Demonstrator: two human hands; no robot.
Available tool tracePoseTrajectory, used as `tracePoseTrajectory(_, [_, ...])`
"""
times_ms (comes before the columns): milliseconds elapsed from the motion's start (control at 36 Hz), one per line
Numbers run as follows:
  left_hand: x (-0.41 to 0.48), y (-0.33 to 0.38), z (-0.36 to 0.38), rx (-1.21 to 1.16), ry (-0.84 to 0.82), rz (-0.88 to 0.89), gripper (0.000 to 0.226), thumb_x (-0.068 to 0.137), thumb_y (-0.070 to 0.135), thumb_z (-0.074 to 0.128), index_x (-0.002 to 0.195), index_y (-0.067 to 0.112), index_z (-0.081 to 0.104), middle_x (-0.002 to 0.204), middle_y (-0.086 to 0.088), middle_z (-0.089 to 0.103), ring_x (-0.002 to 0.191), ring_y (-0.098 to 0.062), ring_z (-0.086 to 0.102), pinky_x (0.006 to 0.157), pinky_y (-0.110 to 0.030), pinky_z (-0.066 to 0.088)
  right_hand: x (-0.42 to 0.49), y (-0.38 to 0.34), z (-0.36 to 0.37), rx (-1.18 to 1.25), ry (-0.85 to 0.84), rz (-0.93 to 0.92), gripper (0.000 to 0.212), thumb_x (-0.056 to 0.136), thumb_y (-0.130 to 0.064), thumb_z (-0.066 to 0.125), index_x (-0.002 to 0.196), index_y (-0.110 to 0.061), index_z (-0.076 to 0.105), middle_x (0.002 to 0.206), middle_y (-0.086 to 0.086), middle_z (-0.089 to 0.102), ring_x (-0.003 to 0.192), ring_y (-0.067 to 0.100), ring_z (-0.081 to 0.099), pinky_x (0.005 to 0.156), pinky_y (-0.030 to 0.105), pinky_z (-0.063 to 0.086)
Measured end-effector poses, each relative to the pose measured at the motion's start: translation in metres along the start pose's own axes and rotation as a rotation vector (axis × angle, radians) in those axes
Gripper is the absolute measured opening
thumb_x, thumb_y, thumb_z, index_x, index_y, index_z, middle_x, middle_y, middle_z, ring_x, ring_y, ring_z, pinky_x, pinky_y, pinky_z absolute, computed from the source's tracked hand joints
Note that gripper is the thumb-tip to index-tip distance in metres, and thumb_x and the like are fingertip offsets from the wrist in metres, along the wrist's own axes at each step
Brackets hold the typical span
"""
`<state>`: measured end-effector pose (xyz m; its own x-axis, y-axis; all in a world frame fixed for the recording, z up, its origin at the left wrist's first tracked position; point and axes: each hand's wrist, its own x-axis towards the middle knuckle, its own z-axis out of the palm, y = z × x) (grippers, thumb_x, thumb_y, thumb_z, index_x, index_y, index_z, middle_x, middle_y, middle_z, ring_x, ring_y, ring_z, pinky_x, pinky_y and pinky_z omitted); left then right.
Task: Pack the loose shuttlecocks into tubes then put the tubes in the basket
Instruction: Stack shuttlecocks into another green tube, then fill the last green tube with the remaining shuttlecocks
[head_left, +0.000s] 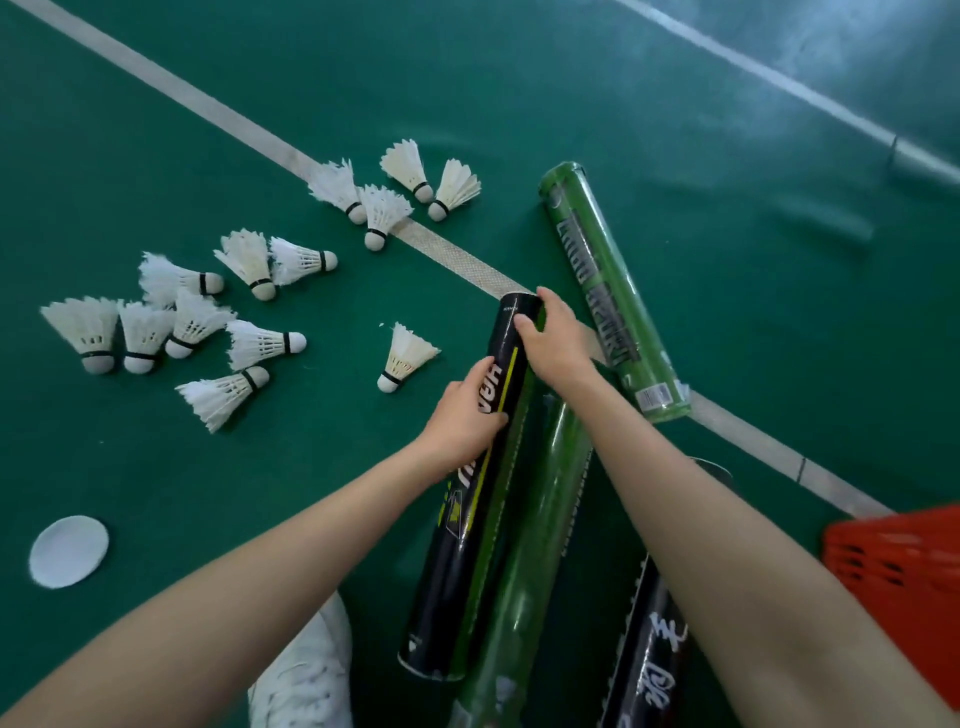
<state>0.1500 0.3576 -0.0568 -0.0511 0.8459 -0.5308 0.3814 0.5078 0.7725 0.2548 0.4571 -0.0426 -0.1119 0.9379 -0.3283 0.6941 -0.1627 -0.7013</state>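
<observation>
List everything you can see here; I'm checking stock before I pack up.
shuttlecocks: thirteen, white, loose on the floor at left and centre
held black tube: one, black with a yellow stripe, centre, in both hands
second black tube: one, black, bottom right, under the right forearm
green tubes: two, green, one lying apart at upper right, one beside the held black tube
round lid: one, white, floor at lower left
basket: one, red, right edge
shoe: one, white, bottom centre
court lines: two, white, on the green floor
left hand: gripping the held tube's middle
right hand: gripping its far end
</observation>
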Motion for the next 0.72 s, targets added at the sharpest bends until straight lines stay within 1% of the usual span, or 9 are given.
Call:
tracePoseTrajectory(83, [-0.005,-0.008,0.006,0.125,0.024,-0.002,0.063,0.087,0.010,0.057,0.144,0.021,0.034,0.133,-0.012,0.046,0.123,-0.026,0.046,0.100,-0.028,0.036,-0.010,0.017,0.003,-0.086,-0.078,-0.030,0.050,0.098,-0.018,0.051,0.146,-0.012,0.036,0.146,0.005,0.038,0.132,0.021,0.039,0.099,0.023,0.029])
tracePoseTrajectory(139, [-0.009,-0.012,0.010,0.164,0.037,-0.021,0.059,0.089,0.015,0.059,0.142,0.020,0.035,0.133,-0.012,0.045,0.123,-0.026,0.045,0.100,-0.030,0.036,-0.013,0.027,0.003,-0.127,-0.087,-0.055,0.048,0.097,-0.020,0.052,0.143,-0.015,0.041,0.148,0.003,0.037,0.133,0.019,0.038,0.104,0.028,0.031])
tracePoseTrajectory(250, [-0.015,-0.014,0.017,0.235,-0.026,-0.036,0.068,0.084,0.016,0.068,0.141,0.021,0.032,0.130,-0.012,0.044,0.123,-0.030,0.044,0.105,-0.042,0.038,-0.005,0.040,-0.011,-0.199,0.130,-0.099,0.036,0.095,-0.018,0.054,0.130,-0.014,0.054,0.132,0.002,0.052,0.126,0.018,0.042,0.103,0.024,0.029])
tracePoseTrajectory(333, [-0.019,-0.012,0.020,0.290,-0.073,-0.025,0.074,0.083,0.018,0.068,0.143,0.023,0.026,0.130,-0.013,0.042,0.122,-0.031,0.042,0.104,-0.043,0.038,0.005,0.054,-0.030,-0.369,0.306,-0.033,0.044,0.092,-0.019,0.056,0.135,-0.017,0.047,0.139,0.008,0.042,0.135,0.024,0.031,0.115,0.040,0.024])
tracePoseTrajectory(417, [-0.020,-0.010,0.022,0.294,-0.045,0.049,0.073,0.083,0.016,0.066,0.144,0.023,0.026,0.134,-0.009,0.036,0.125,-0.026,0.035,0.105,-0.037,0.035,0.011,0.068,-0.051,-0.502,0.312,0.141,0.061,0.089,-0.021,0.059,0.143,-0.018,0.031,0.150,0.014,0.026,0.143,0.032,0.018,0.117,0.051,0.017])
tracePoseTrajectory(500, [-0.021,-0.010,0.023,0.321,-0.044,0.116,0.072,0.087,0.018,0.064,0.146,0.025,0.025,0.140,-0.005,0.032,0.129,-0.022,0.030,0.105,-0.034,0.033,0.015,0.084,-0.063,-0.407,0.219,0.341,0.079,0.086,-0.022,0.066,0.148,-0.018,0.018,0.148,0.016,0.029,0.135,0.035,0.032,0.112,0.051,0.028])
tracePoseTrajectory(556, [-0.021,-0.010,0.022,0.332,-0.065,0.115,0.073,0.087,0.020,0.065,0.147,0.028,0.025,0.141,-0.004,0.031,0.127,-0.022,0.036,0.103,-0.037,0.039,0.015,0.092,-0.068,-0.340,0.162,0.422,0.082,0.082,-0.028,0.073,0.145,-0.014,0.022,0.139,0.017,0.040,0.124,0.036,0.044,0.105,0.051,0.038])
tracePoseTrajectory(639, [-0.018,-0.010,0.019,0.323,-0.077,0.088,0.075,0.085,0.022,0.068,0.145,0.032,0.025,0.139,-0.005,0.034,0.120,-0.023,0.045,0.098,-0.038,0.044,0.012,0.098,-0.070,-0.371,0.130,0.409,0.074,0.079,-0.035,0.076,0.136,-0.012,0.033,0.128,0.015,0.048,0.115,0.034,0.051,0.099,0.050,0.044])
tracePoseTrajectory(722, [-0.017,-0.007,0.016,0.327,-0.071,0.091,0.073,0.084,0.019,0.068,0.144,0.029,0.028,0.139,-0.007,0.035,0.119,-0.024,0.046,0.098,-0.037,0.043,0.011,0.087,-0.072,-0.377,0.162,0.326,0.068,0.078,-0.043,0.073,0.129,-0.014,0.039,0.120,0.010,0.054,0.104,0.030,0.056,0.091,0.047,0.049])
